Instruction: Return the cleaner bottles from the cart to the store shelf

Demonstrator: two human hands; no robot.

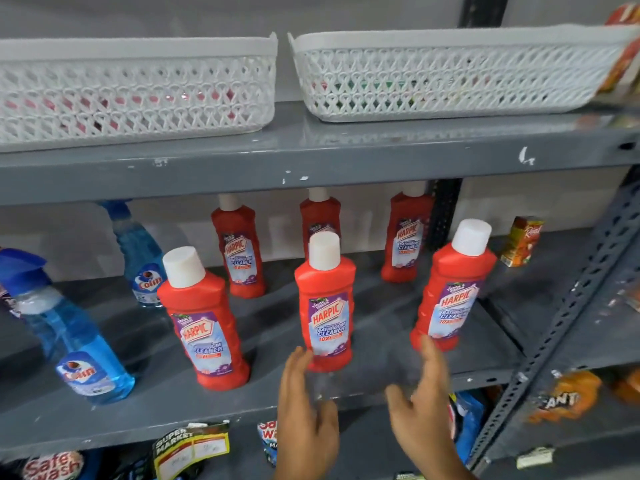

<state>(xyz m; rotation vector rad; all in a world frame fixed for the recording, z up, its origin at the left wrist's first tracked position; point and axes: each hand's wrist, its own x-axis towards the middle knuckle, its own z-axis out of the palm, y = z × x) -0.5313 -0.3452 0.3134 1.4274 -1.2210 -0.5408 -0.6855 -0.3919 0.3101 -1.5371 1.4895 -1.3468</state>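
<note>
Several red Harpic bathroom cleaner bottles with white caps stand upright on the grey metal shelf (381, 362). The front row holds a left bottle (204, 327), a middle bottle (325, 306) and a right bottle (453, 289); three more stand behind them. My left hand (304, 410) is open, fingers spread, just below and in front of the middle bottle. My right hand (426, 400) is also open, between the middle and right bottles, holding nothing. The cart is out of sight.
Two blue Colin spray bottles (79, 344) stand at the left of the same shelf. Two white lattice baskets (450, 74) sit on the shelf above. A small juice carton (521, 240) is at the back right. Packets fill the shelf below and the adjoining rack at right.
</note>
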